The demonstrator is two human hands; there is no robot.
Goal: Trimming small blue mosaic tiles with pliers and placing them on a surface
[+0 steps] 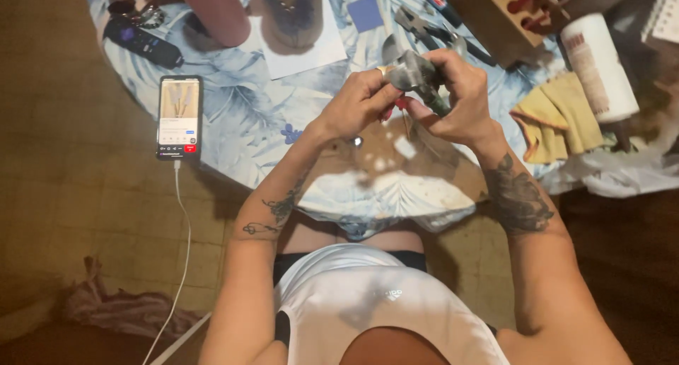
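Note:
My left hand (357, 103) and my right hand (456, 100) meet above the table's near edge. Between them they grip a small grey tool (417, 78) with a dark handle. A bit of red shows just under the fingers; what it is I cannot tell. Both forearms are tattooed. Under the hands lies a brown board (396, 163) with small white scraps on it.
The table wears a blue leaf-print cloth (240, 117). A lit phone (180, 117) on a white cable lies at the left edge, a black remote (141, 45) behind it. Pliers (424, 27), a wooden tool block (495, 11), a white roll (598, 64) and a yellow rag (555, 117) lie to the right.

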